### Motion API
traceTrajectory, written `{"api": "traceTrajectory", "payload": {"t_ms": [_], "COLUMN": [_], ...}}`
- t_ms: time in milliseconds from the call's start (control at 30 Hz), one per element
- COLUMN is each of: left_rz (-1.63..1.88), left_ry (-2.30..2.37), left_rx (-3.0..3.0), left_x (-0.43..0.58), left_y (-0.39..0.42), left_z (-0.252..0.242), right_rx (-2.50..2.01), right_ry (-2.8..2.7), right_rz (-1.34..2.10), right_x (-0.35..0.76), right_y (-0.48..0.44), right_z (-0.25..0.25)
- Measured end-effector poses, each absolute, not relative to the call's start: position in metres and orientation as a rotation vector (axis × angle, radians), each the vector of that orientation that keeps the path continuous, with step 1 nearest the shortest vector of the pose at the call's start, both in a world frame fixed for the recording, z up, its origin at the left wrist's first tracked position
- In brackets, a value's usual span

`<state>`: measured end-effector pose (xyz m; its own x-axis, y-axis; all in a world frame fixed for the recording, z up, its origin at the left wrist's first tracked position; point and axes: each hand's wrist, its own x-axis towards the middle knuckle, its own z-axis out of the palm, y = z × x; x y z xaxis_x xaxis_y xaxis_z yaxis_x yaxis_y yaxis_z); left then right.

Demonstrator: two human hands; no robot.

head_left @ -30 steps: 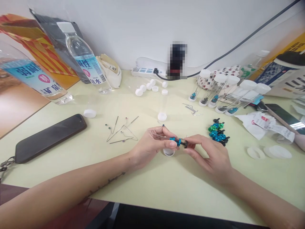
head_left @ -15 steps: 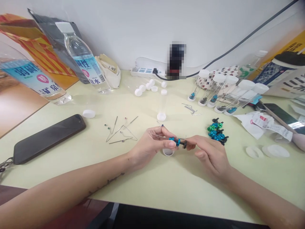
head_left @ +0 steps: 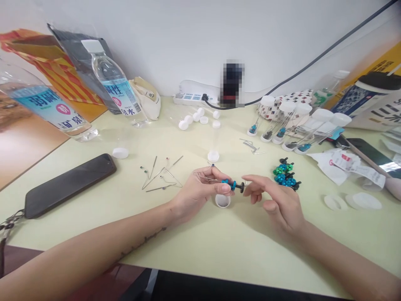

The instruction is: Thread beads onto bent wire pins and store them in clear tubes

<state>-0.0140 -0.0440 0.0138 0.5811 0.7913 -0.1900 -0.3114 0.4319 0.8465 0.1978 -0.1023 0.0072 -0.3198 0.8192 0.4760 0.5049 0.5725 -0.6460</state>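
My left hand (head_left: 205,188) pinches a small blue-and-black metal fitting (head_left: 233,185), with thin metal wires running back over the fingers. The fitting's black disc end points right. My right hand (head_left: 278,200) is just beyond that end, thumb apart and index finger stretched out. Close to its fingertips shows a short silver rod, perhaps an L-shaped key (head_left: 246,181); whether the fingers touch it I cannot tell. Below the fitting stands a small white cup (head_left: 223,201) with tiny dark bits inside. Several bent wire rods (head_left: 159,175) lie left of my left hand.
Blue, green and black fittings (head_left: 286,175) lie in a pile at right. Capped clear tubes (head_left: 293,125) stand behind them, near loose L-shaped keys (head_left: 249,145). A phone (head_left: 70,184) and water bottles (head_left: 117,83) occupy the left. White caps (head_left: 196,118) sit near a power strip (head_left: 192,98).
My right hand has drawn slightly back from the fitting, its thumb and fingers wider apart. The left hand keeps its hold. The whole view has shifted slightly.
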Motion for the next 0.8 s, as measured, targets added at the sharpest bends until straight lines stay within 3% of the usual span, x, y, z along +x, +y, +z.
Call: {"api": "traceTrajectory", "payload": {"t_ms": [800], "left_rz": [0.757], "left_ry": [0.645], "left_rx": [0.924], "left_x": [-0.0140], "left_y": [-0.0450], "left_z": [0.0115], "right_rx": [-0.978], "right_ry": [-2.066], "right_rz": [0.524], "right_x": [0.1977], "right_y": [-0.0982], "right_z": [0.0097]}}
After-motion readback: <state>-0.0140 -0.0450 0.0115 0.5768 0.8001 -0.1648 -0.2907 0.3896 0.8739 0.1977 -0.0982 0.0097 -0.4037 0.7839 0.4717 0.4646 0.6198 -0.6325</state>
